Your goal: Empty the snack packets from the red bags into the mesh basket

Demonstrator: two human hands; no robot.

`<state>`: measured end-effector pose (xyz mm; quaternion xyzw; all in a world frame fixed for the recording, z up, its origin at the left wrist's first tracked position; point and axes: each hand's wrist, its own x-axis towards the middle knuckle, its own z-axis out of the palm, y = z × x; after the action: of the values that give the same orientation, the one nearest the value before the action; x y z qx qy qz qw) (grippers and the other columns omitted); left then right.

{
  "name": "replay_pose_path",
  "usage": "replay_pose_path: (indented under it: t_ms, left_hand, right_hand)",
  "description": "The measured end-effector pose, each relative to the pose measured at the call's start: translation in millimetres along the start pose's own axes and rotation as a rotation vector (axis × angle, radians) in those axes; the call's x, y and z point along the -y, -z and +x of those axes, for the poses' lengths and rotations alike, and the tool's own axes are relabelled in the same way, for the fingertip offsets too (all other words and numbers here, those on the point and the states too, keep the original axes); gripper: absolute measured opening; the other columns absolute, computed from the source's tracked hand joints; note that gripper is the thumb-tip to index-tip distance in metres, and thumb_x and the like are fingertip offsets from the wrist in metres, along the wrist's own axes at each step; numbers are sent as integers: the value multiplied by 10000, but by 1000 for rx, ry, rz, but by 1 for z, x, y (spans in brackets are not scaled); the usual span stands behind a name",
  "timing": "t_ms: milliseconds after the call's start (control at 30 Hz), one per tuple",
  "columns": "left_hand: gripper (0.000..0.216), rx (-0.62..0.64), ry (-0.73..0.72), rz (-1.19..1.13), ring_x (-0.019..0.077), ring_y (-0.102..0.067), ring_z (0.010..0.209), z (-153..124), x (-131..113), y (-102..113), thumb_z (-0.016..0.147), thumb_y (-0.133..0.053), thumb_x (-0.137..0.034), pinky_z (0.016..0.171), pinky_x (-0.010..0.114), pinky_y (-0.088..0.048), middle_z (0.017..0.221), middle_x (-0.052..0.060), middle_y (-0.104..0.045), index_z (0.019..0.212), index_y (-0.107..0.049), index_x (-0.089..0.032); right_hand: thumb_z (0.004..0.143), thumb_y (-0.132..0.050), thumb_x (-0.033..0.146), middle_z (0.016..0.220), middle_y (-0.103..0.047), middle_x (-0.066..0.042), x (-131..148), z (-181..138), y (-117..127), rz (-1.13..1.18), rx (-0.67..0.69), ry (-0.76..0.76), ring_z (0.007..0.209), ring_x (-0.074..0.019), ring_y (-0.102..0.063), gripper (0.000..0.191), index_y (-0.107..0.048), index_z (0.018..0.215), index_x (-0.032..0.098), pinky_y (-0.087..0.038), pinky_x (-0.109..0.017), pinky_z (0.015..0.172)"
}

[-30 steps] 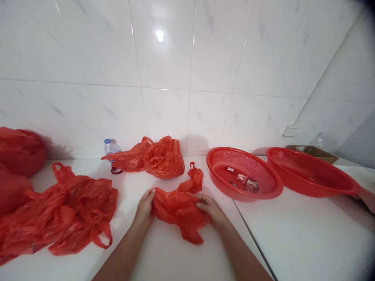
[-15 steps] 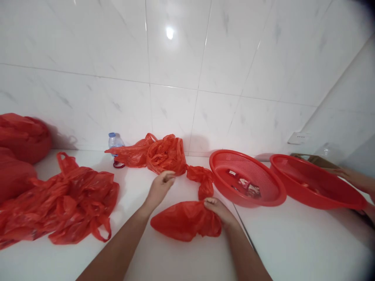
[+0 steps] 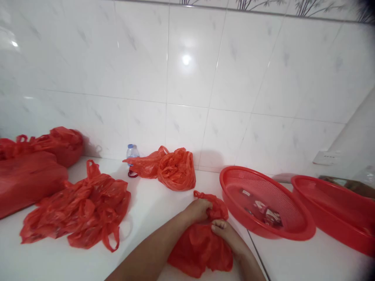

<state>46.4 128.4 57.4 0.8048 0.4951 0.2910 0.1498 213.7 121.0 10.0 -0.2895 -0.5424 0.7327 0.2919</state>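
Observation:
Low in the middle, a thin red plastic bag [image 3: 202,253] hangs over the white tabletop, partly behind my left forearm. My right hand [image 3: 224,230] pinches its upper edge between thumb and fingers. Close by on the left, my left hand [image 3: 197,210] is closed, its fingers curled at the bag's mouth; the fingertips are partly hidden. Just beyond both hands lies a small crumpled red plastic bag [image 3: 219,207], right against my left fingers.
On the right stand a red plastic basket [image 3: 234,212] with a few small packets inside and a second red basket [image 3: 331,207]. Heaped red bags [image 3: 88,203], a bundle of red bags [image 3: 177,171] and a clear bottle [image 3: 132,151] occupy the left and back, before a tiled wall [image 3: 140,70].
My left hand has moved right to meet my right hand, and its fingers have closed at the bag. The view has tilted up; the co-worker's hands at the far right are gone from view.

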Motion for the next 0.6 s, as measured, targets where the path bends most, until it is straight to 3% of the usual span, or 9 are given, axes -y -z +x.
replay_pose_path:
  t_ms: [100,200,267,367,500,600]
  left_hand:
    - [139,-146,-66,35,126,-581,667,-14,-10,35,651,-571,-44,623,226,-446,724,9,-658,672,-621,-172]
    - [289,-424,-50,99,163,-581,944,-25,-9,84,673,-480,-1,836,275,-454,986,34,-644,830,-619,-200]
    - [358,-628,6,149,213,-500,1137,-29,3,118,665,-463,0,978,365,-395,1151,71,-581,931,-596,-199]
    - [349,-849,134,202,259,-409,1237,-29,34,163,723,-465,-57,1047,461,-325,1237,113,-493,1038,-550,-179]
    - [470,-845,252,234,321,-418,1225,-33,61,197,660,-669,-199,1020,500,-359,1279,124,-454,1116,-558,-189]
    - [493,-861,261,307,317,-423,1225,-47,52,195,700,-670,-258,1014,503,-365,1325,119,-427,1176,-552,-213]
  right_hand:
    - [678,-757,390,639,-614,-2,-4,3,2,55,5,-37,552,-108,-531,296,-601,710,141,-352,-225,553]
    - [682,-756,376,598,-588,18,-4,5,2,78,-19,-67,503,-84,-491,287,-588,694,143,-308,-208,514]
    - [692,-750,369,599,-581,21,-2,5,1,90,-21,-65,507,-82,-488,279,-585,699,144,-307,-207,517]
    - [713,-736,360,613,-572,27,1,4,0,133,-24,-36,529,-84,-491,265,-572,710,152,-315,-208,532]
    - [733,-715,379,626,-554,35,4,4,-3,180,-49,14,545,-86,-478,271,-555,718,160,-324,-209,543]
    - [731,-716,387,620,-548,38,5,5,-6,205,-93,55,543,-89,-475,277,-558,709,160,-333,-207,541]
